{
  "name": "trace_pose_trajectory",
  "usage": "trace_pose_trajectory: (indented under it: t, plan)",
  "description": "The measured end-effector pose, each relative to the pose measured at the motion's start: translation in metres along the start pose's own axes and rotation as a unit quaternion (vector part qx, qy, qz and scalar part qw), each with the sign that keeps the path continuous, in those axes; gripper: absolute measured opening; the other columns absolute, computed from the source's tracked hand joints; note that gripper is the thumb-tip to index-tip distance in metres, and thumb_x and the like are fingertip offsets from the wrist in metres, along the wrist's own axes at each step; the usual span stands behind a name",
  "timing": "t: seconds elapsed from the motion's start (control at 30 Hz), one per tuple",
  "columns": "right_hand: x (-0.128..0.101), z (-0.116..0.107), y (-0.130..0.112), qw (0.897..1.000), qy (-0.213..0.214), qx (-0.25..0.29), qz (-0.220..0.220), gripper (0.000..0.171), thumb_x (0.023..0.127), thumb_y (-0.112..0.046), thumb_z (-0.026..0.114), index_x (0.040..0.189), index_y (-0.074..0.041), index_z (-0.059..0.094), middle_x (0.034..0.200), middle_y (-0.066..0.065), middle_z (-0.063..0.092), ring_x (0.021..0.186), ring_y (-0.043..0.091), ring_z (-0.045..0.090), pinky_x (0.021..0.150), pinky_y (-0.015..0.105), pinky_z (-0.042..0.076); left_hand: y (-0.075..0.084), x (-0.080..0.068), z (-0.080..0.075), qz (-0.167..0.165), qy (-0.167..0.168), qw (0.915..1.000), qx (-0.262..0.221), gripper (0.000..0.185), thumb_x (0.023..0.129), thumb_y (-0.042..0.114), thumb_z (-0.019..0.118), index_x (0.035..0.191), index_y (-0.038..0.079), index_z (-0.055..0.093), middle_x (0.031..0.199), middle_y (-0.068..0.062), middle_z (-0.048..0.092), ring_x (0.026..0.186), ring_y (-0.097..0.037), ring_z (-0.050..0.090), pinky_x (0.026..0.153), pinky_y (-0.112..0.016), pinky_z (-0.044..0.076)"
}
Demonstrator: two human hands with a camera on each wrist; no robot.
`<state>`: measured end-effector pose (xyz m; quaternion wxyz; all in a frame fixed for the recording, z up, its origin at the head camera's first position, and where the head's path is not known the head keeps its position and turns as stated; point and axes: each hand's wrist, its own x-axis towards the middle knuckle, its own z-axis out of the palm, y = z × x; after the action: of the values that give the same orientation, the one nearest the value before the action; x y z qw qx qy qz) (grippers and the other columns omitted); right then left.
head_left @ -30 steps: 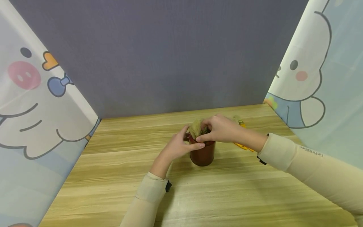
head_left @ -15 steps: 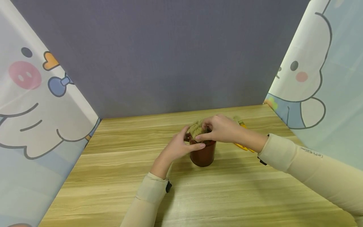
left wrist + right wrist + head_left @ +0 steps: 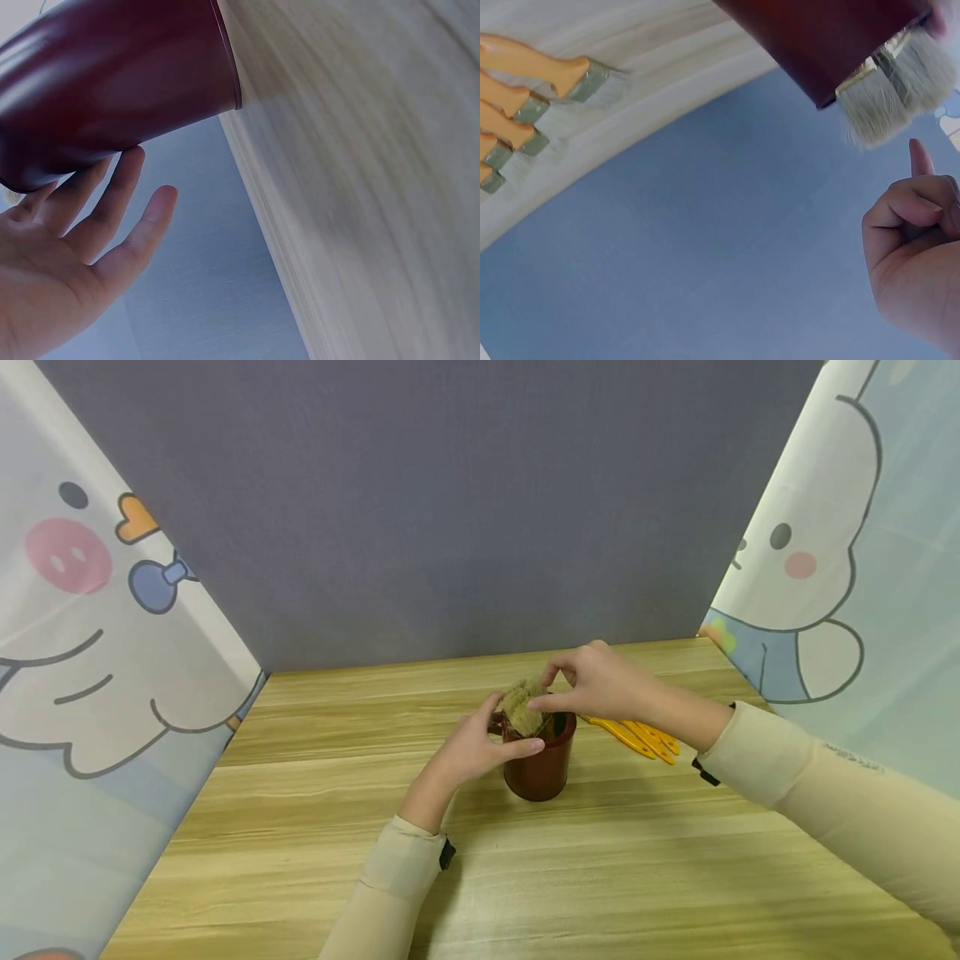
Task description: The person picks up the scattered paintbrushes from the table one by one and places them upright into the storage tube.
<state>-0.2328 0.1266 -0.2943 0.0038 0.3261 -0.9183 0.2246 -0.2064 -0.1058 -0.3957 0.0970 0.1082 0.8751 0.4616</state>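
A dark red cup (image 3: 542, 768) stands mid-table with paint brushes (image 3: 522, 710) upright in it, tan bristles up. My left hand (image 3: 474, 750) grips the cup at its rim, thumb across the front and fingers round the back. In the left wrist view two fingers of the left hand (image 3: 67, 240) lie against the cup (image 3: 112, 82). My right hand (image 3: 594, 685) hovers just above and right of the bristles and holds nothing. In the right wrist view the right hand (image 3: 915, 232) is loosely curled, apart from the bristles (image 3: 891, 88) and the cup (image 3: 832, 34).
Several yellow-handled brushes (image 3: 637, 737) lie on the wooden table (image 3: 600, 877) right of the cup, also seen as orange-handled brushes (image 3: 525, 94) in the right wrist view. A grey wall stands behind, and cartoon-printed curtains hang on both sides.
My right hand has let go of the brushes in the cup and risen up and to the right, uncovering the yellow brushes on the table. Left hand and cup stay put.
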Motion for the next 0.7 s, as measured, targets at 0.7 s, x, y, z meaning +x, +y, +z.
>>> trace_pose_trajectory:
  t: [0.7]
  plan:
    - [0.005, -0.001, 0.047, 0.995, -0.038, -0.032, 0.087, 0.050, 0.095, -0.052, 0.078, 0.120, -0.008, 0.074, 0.054, -0.004, 0.043, 0.048, 0.012, 0.039, 0.051, 0.030, 0.039, 0.002, 0.001, 0.003, -0.010, 0.004, 0.9999, 0.001, 0.112, 0.082, 0.068, 0.083, 0.170, 0.026, 0.027, 0.152, -0.010, 0.059, 0.140, -0.030, 0.058, 0.113, -0.058, 0.050]
